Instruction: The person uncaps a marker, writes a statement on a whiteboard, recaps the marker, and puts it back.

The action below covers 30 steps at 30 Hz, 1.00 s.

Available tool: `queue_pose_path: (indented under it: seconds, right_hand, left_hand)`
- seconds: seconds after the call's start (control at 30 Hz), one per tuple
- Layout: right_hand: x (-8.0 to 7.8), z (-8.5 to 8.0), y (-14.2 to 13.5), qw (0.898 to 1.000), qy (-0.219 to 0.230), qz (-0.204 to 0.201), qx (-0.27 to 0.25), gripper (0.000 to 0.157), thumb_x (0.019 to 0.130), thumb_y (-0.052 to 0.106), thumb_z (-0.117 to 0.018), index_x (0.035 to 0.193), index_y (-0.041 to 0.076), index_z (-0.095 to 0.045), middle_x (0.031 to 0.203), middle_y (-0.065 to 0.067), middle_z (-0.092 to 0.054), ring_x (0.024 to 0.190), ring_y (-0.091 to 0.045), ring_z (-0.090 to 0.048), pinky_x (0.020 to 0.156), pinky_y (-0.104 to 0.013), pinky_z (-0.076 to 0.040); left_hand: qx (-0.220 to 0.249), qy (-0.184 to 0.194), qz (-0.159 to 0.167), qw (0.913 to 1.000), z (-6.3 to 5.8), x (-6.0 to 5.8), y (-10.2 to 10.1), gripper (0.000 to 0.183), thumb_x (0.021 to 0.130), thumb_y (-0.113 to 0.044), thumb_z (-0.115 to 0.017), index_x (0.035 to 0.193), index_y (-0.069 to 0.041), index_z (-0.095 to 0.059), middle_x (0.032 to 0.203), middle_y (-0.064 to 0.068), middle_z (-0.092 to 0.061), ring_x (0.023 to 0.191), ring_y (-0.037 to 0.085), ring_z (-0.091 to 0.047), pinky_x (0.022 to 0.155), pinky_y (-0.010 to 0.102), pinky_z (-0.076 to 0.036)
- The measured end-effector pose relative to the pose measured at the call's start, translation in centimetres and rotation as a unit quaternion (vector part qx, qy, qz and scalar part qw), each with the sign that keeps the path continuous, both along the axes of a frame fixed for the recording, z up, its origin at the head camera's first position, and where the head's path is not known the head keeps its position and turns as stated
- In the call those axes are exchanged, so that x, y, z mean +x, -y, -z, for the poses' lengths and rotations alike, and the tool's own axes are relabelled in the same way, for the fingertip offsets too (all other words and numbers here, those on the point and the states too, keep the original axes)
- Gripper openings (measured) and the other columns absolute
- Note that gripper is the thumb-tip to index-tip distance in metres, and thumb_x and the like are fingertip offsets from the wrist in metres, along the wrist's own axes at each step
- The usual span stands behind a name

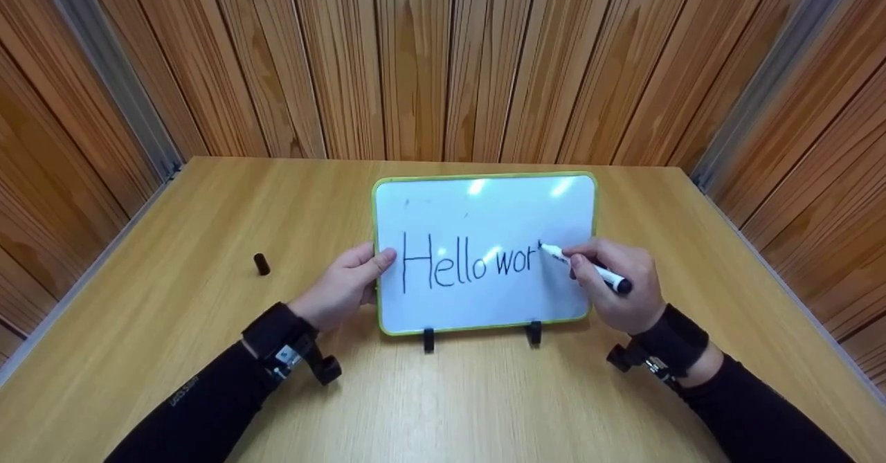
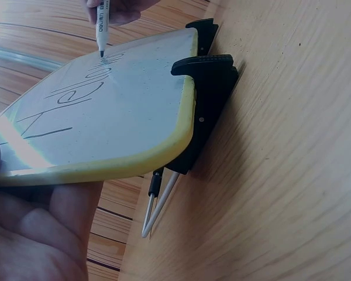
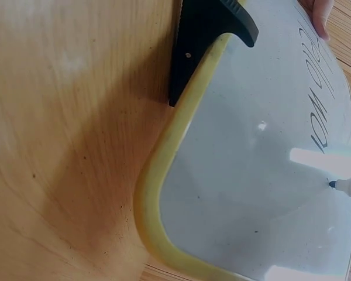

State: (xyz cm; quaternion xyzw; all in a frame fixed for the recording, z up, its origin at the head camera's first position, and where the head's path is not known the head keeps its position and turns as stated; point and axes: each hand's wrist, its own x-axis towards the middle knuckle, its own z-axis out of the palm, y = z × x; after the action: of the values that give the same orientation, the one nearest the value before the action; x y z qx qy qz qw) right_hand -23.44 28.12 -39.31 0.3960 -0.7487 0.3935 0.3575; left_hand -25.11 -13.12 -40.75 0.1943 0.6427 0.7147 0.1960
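Whiteboard [image 1: 484, 243]: we see left hand [image 1: 346, 283] pinching its left edge, likely steadying. Right hand [image 1: 626, 286] pinches marker [image 1: 610, 279], tip at whiteboard's right half.

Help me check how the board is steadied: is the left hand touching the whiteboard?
Touching. The head view shows the left hand gripping the whiteboard at its left edge, thumb overlapping the front and fingers passing behind.

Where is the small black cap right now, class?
In the head view, the black cap is on the table, left of the left hand and the whiteboard.
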Motion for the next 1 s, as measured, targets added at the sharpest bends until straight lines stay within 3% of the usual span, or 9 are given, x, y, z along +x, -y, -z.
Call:
queue_pose_path:
  seconds: [0.33,0.7,1.0]
  right_hand:
    - [0.28,-0.07,0.13,1.0,0.021,0.009,0.006,0.02,0.089,-0.013,-0.067,0.095,0.001,-0.081,0.074,0.0,-0.07,0.061,-0.012,-0.059,0.057,-0.021,-0.048]
    - [0.43,-0.08,0.18,0.999,0.032,-0.001,0.018,0.02,0.09,-0.013,-0.065,0.088,0.003,-0.077,0.071,0.002,-0.065,0.057,-0.012,-0.058,0.056,-0.019,-0.052]
    - [0.47,-0.06,0.23,0.999,0.038,-0.003,0.023,0.02,0.09,-0.012,-0.065,0.085,0.004,-0.076,0.069,0.003,-0.065,0.053,-0.01,-0.055,0.051,-0.02,-0.047]
  left_hand:
    - [0.004,-0.005,-0.009,0.9999,0.16,-0.05,-0.31,0.051,0.123,-0.027,-0.045,0.164,0.004,-0.046,0.149,0.023,-0.068,0.129,0.033,-0.073,0.102,0.05,-0.063]
    - [0.003,-0.005,-0.005,1.0,0.04,-0.02,-0.27,0.051,0.123,-0.027,-0.044,0.164,0.003,-0.046,0.15,0.023,-0.067,0.131,0.035,-0.072,0.103,0.051,-0.062]
    - [-0.001,-0.003,-0.002,1.0,-0.02,-0.07,-0.22,0.052,0.123,-0.029,-0.044,0.165,0.001,-0.045,0.151,0.022,-0.067,0.132,0.036,-0.071,0.104,0.051,-0.062]
